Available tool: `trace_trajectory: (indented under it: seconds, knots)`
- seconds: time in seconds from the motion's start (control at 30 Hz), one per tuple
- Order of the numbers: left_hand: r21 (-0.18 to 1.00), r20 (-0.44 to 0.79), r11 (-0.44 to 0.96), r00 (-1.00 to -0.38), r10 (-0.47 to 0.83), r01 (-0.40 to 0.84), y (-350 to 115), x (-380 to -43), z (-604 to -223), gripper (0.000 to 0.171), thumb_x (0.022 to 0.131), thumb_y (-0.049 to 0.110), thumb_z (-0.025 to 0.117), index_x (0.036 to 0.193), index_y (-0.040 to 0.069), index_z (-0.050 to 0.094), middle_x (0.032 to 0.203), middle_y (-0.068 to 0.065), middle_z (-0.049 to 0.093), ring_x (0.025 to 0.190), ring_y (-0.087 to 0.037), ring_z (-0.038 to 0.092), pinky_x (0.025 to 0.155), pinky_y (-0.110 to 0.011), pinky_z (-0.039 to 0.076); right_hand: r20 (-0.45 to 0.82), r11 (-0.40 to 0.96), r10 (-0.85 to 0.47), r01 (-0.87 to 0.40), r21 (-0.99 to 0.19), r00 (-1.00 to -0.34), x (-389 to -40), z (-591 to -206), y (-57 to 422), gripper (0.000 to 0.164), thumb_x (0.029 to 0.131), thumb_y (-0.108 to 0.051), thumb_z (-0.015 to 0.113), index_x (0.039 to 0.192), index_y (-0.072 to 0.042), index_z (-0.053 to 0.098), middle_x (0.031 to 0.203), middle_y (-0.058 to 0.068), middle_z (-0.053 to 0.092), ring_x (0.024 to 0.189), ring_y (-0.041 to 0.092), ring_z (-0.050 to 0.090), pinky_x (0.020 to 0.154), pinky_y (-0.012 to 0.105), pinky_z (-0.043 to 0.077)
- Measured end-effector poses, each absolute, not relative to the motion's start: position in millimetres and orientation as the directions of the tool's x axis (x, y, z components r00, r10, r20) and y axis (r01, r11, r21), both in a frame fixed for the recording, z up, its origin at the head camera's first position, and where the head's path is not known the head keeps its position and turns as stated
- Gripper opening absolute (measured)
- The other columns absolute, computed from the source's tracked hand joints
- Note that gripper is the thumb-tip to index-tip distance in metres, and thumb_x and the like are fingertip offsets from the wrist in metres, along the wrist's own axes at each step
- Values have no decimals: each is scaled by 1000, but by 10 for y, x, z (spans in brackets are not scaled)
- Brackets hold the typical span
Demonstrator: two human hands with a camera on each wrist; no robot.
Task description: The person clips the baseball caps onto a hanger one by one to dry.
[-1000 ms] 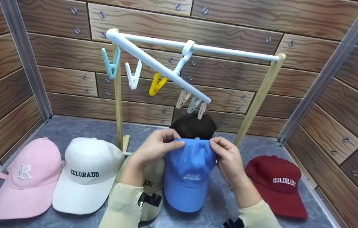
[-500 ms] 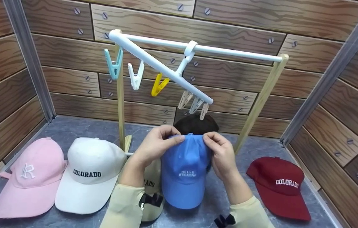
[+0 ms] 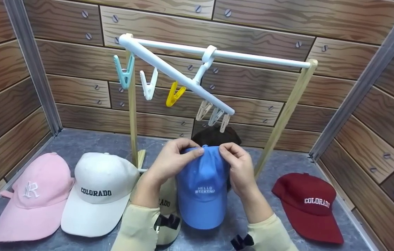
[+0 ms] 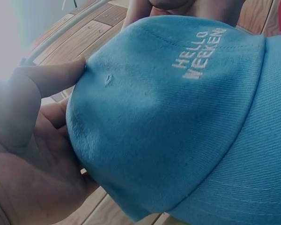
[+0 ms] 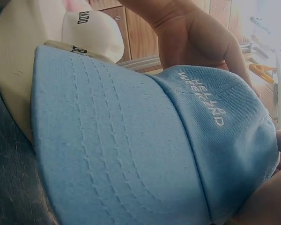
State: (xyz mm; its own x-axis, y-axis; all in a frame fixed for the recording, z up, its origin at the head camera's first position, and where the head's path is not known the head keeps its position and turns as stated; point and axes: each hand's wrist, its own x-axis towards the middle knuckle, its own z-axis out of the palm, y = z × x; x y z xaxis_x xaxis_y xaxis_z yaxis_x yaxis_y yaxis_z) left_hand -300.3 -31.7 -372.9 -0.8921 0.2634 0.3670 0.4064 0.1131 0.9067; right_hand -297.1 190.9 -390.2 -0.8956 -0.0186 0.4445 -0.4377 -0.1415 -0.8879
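A blue cap [image 3: 202,205] with white "HELLO WEEKEND" lettering hangs between both hands, crown up and brim toward the person. The left hand [image 3: 174,158] pinches the top left of its crown between thumb and fingers. At the top right of the crown, the right hand [image 3: 240,165] pinches the fabric. Creases run down the crown between the two grips. The left wrist view shows the crown [image 4: 145,103] close up with the left thumb at its top. In the right wrist view the stitched brim [image 5: 107,140] fills the middle.
A white clip hanger [image 3: 177,75] with several clips hangs from a rack bar [image 3: 256,55]. Below it sits a dark brown cap [image 3: 216,136]. Pink [image 3: 31,205], white [image 3: 95,198] and khaki [image 3: 169,202] caps lie left, the khaki one partly behind the left arm. A maroon cap [image 3: 308,205] lies right.
The blue cap has shifted slightly up and left in the head view. The right hand has moved left, closer to the left hand, and both keep their pinch on the crown.
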Motion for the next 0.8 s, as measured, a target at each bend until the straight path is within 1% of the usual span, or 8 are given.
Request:
trace_trajectory:
  seconds: [0.2, 0.4, 0.57, 0.67, 0.8]
  knots:
    - [899, 391, 117, -893, 223, 422, -255, -2991, -3712, 21, 103, 26, 81, 107, 6, 83, 104, -5, 79, 96, -20, 68, 85, -37, 56, 450, -108, -35, -444, -890, -893, -2957, -3898, 1906, 15, 110, -4, 63, 103, 5, 72, 95, 2, 69, 89, 14, 62, 80, 27, 52]
    - [905, 395, 98, -902, 172, 415, -205, -2995, -3736, 18, 103, 22, 81, 106, 4, 83, 102, -5, 79, 94, -19, 69, 84, -36, 58, 464, -71, -30, -461, -885, -885, -2977, -3911, 1891, 18, 110, -5, 62, 105, 11, 69, 95, 2, 68, 89, 14, 62, 80, 26, 52]
    - [905, 403, 78, -903, 148, 417, -176, -3001, -3734, 19, 103, 21, 81, 105, 3, 82, 101, -6, 78, 93, -19, 69, 84, -35, 57, 468, -66, -15, -467, -882, -883, -3025, -3892, 1889, 17, 110, -5, 64, 106, 9, 71, 95, 2, 71, 88, 13, 63, 79, 26, 52]
    - [905, 409, 66, -902, 137, 420, -161, -3013, -3745, 20, 103, 22, 81, 105, 2, 82, 101, -6, 78, 93, -19, 69, 84, -35, 58, 450, -59, -3, -449, -891, -893, -3082, -3869, 1886, 17, 110, -6, 64, 110, 9, 72, 99, 4, 73, 90, 13, 66, 81, 26, 54]
    - [901, 417, 74, -900, 124, 427, -162, -3024, -3758, 20, 103, 23, 82, 104, 3, 82, 102, -6, 78, 94, -19, 69, 85, -35, 58, 421, -27, 19, -422, -906, -907, -3171, -3789, 1868, 22, 111, -9, 65, 116, 12, 71, 106, 13, 74, 94, 14, 68, 85, 25, 56]
